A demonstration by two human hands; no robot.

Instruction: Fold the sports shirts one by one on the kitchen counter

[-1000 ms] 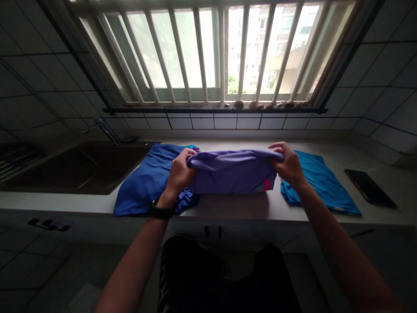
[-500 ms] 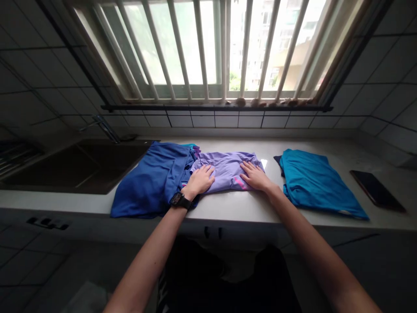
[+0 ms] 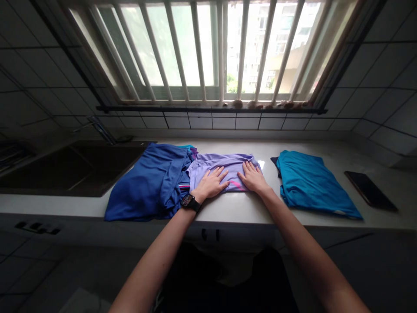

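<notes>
A folded lavender garment with a pink print lies flat on the white counter. My left hand rests on its middle, palm down with fingers spread; a black watch is on that wrist. On the garment's right end lies my right hand, also flat with fingers extended. Neither hand grips the cloth. To the left, a heap of dark blue clothing touches the lavender piece, with teal and purple cloth showing behind it. Folded teal clothing lies to the right, over a dark piece.
A dark sink with a faucet is at the left. A phone lies on the counter at the far right. Behind the counter is a barred window, with small roundish objects along its sill.
My left hand has slid right across the lavender garment, from its left end to its middle. My right hand stays near the right end. The view has shifted slightly.
</notes>
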